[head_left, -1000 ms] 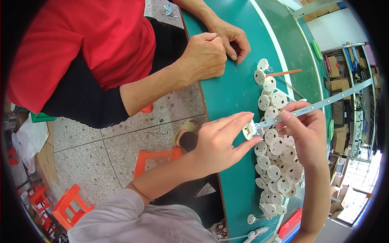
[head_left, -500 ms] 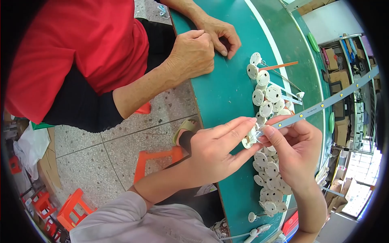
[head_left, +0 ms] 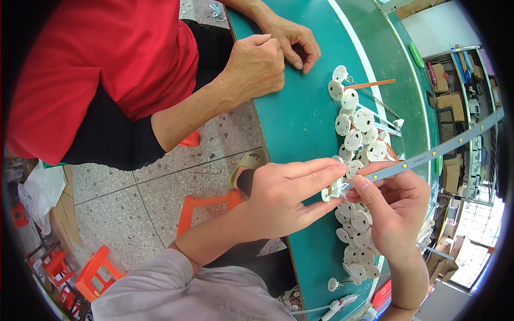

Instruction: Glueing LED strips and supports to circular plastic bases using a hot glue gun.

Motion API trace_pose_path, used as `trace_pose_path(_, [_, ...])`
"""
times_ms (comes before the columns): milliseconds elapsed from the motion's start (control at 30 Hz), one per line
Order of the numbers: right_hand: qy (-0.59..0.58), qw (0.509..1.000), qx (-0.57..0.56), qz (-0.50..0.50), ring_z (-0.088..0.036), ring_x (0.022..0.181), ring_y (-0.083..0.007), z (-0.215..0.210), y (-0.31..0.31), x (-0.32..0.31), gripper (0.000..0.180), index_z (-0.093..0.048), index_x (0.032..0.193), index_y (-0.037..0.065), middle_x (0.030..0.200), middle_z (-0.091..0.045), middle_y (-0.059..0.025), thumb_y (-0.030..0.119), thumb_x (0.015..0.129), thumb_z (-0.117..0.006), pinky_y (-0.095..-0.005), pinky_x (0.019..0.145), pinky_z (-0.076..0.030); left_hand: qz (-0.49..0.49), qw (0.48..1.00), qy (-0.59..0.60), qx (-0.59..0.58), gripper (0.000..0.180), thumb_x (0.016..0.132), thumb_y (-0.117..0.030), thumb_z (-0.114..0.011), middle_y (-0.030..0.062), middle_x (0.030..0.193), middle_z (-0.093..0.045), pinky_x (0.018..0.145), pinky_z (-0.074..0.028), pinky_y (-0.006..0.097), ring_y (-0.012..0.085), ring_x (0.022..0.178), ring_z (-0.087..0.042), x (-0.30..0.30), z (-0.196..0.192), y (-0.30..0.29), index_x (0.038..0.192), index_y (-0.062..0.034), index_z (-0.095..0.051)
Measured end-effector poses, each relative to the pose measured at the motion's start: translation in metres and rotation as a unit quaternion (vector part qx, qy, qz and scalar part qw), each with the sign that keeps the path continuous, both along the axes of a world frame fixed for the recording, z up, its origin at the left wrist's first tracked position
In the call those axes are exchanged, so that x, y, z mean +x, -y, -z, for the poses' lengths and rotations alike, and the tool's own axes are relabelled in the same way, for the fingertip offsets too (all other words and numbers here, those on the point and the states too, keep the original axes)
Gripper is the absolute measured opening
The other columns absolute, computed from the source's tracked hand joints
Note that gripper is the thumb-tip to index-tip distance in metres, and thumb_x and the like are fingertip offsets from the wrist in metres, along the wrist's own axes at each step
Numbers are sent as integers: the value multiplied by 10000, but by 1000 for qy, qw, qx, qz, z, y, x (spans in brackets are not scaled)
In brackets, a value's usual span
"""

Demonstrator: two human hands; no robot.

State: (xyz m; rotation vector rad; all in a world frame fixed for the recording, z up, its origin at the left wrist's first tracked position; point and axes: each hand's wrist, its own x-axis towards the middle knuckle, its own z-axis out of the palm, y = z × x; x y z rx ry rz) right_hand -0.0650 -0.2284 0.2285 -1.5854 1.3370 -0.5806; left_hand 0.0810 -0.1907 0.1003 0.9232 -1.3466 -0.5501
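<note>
My left hand (head_left: pixel 289 199) pinches a white round end cap (head_left: pixel 326 195) between thumb and fingers, over the green table (head_left: pixel 292 125). Thin pale wires run from the cap toward the near end of a light-grey LED strip (head_left: pixel 428 157) dotted with small yellow chips. Thumb and fingers of my right hand (head_left: pixel 399 214) grip that end, close beside the cap. From there the strip slopes up to the far right. Fingers partly hide where the wires meet the strip. Similar white caps (head_left: pixel 353 140) lie in a row behind and under my hands.
More caps (head_left: pixel 360 257) are heaped nearer me, with a white tool (head_left: pixel 338 306) and cable at the table's near edge. Another person's hands (head_left: pixel 254 67) rest at the table's left edge. An orange stool (head_left: pixel 99 273) stands on the floor; shelves (head_left: pixel 455 96) stand at right.
The far part of the LED strip has dipped lower, and my right hand has shifted slightly down and right. Both hands keep their hold. The other person's hands have barely moved.
</note>
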Motion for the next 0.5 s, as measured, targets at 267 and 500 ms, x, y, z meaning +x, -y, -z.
trace_pose_path(267, [-3, 987, -163, -14, -719, 765, -171, 8, -16, 0, 118, -634, 1047, -53, 891, -715, -121, -13, 941, -665, -272, 714, -595, -58, 997, -22, 36, 464, 676, -60, -908, 184, 1015, -747, 729, -618, 289, 233, 873, -763, -10, -3, -10, 1097, 17, -728])
trace_pose_path(500, [-7, 997, -81, 18, -711, 759, -159, 2, -16, 1, 111, -644, 1035, -46, 887, -715, -113, -14, 934, -675, -261, 698, -580, -82, 997, -14, 5, 475, 671, -74, -924, 186, 1023, -746, 717, -623, 297, 242, 868, -762, -11, -5, -7, 1093, 13, -724])
